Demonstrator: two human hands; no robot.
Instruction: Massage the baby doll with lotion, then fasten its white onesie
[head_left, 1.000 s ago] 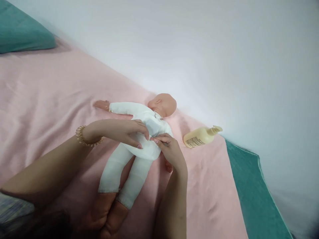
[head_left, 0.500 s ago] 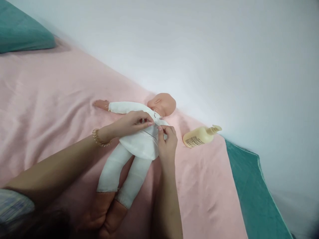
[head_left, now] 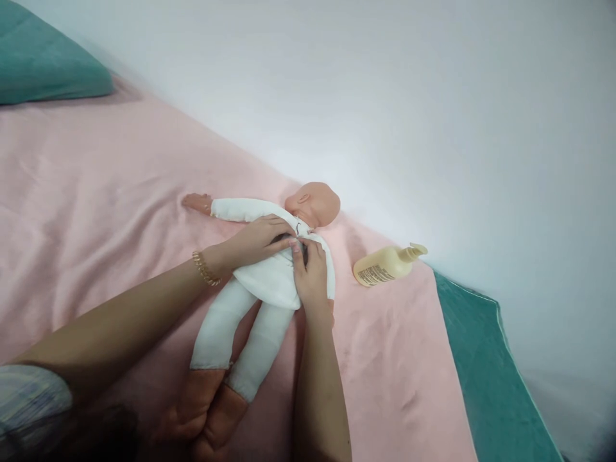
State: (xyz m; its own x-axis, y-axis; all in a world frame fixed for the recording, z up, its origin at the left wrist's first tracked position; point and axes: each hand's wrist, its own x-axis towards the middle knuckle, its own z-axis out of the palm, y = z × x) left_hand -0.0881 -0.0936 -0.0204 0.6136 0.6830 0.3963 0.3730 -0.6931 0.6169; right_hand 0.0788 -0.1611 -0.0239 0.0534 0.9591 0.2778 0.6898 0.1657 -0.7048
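Note:
A doll [head_left: 269,279] with a white cloth body and limbs lies on the pink sheet, its bare head [head_left: 317,202] turned away. It has on a short white garment [head_left: 269,282] that flares at the hips. My left hand [head_left: 262,239] rests over the doll's upper back, its thumb and fingers pinched on the garment. From the right, my right hand [head_left: 310,266] pinches the garment too. Thumbs and fingertips of both hands almost meet just below the neck. What lies right between the fingertips is mostly hidden.
A yellow pump bottle [head_left: 382,265] stands on the pink sheet [head_left: 394,359] to the doll's right. Green cloth [head_left: 491,359] shows at the right edge of the bed. A green pillow [head_left: 48,61] is at the far left. Behind runs a white wall [head_left: 360,96].
My right hand has moved left and inward, so the fingertips of both hands are closer together. More of the doll's right-side arm is uncovered. Bottle and doll stay where they were.

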